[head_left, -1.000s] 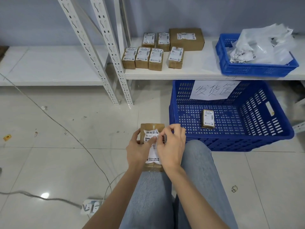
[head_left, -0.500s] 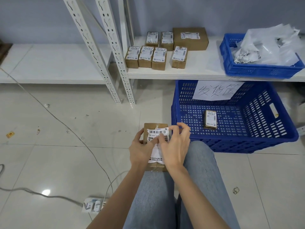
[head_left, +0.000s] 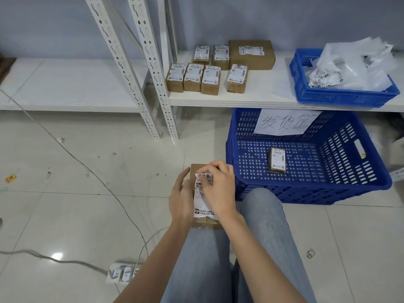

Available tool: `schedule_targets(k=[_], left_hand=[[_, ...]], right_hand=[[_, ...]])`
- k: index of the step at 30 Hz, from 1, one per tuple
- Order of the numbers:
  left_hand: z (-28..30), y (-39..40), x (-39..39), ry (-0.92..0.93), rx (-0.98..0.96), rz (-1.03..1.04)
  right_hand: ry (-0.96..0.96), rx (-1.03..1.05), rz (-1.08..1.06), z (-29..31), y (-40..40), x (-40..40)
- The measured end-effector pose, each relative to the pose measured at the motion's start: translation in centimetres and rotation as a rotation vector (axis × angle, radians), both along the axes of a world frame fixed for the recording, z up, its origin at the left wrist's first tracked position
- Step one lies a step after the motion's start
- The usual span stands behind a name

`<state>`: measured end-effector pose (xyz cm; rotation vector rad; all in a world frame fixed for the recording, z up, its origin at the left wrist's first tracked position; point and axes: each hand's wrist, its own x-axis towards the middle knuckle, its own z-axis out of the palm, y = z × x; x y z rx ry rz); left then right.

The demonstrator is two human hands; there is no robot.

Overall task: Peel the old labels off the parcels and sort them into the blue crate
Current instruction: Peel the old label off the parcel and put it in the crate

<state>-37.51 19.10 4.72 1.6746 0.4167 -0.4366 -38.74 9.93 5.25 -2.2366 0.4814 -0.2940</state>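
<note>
both hands (head_left: pixel 203 193) seemingly grip parcel (head_left: pixel 196 169), peeling label (head_left: pixel 202 212).

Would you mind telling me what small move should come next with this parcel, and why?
Probably peel the label downward: the right hand pinches its lifted top edge, the left hand grips the parcel on the lap, and its lower part looks stuck.

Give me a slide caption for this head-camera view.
Left hand steadies a cardboard parcel on the lap while the right hand peels its label, beside the blue crate.
</note>
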Motion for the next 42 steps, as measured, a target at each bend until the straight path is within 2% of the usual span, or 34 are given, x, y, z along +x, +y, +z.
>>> schedule_targets(k=[6, 14, 20, 25, 27, 30, 31, 35, 42], left_hand=[[0.4, -0.3, -0.1, -0.099, 0.023, -0.039], [0.4, -0.5, 0.0, -0.095, 0.013, -0.01], [0.4, -0.4, 0.0, -0.083, 0.025, -0.015], [1.0, -0.8, -0.4, -0.11, 0.061, -0.043], [1.1, -0.9, -0.4, -0.103, 0.054, -0.041], [1.1, -1.1, -0.4, -0.103, 0.052, -0.031], [1.1, -1.1, -0.4, -0.104, 0.052, -0.03], [1.0, -1.2, -0.5, -0.104, 0.055, -0.013], [0.7, -1.4, -0.9, -0.094, 0.069, 0.035]], right_hand=[[-0.058, -0.025, -0.058, -0.8, 0.2, -0.3], [-0.064, -0.008, -0.05, -1.1, 0.1, -0.5], [-0.092, 0.133, -0.076, -0.7, 0.2, -0.7], [-0.076, 0.151, -0.065, -0.2, -0.3, -1.1], [-0.061, 0.094, -0.074, -0.1, -0.3, -1.0], [-0.052, -0.209, -0.062, -0.2, 0.0, -1.0], [-0.06, -0.249, -0.059, -0.2, 0.0, -1.0], [-0.066, -0.228, -0.053, -0.3, 0.0, -1.0], [0.043, -0.321, -0.002, -0.2, -0.2, -0.5]])
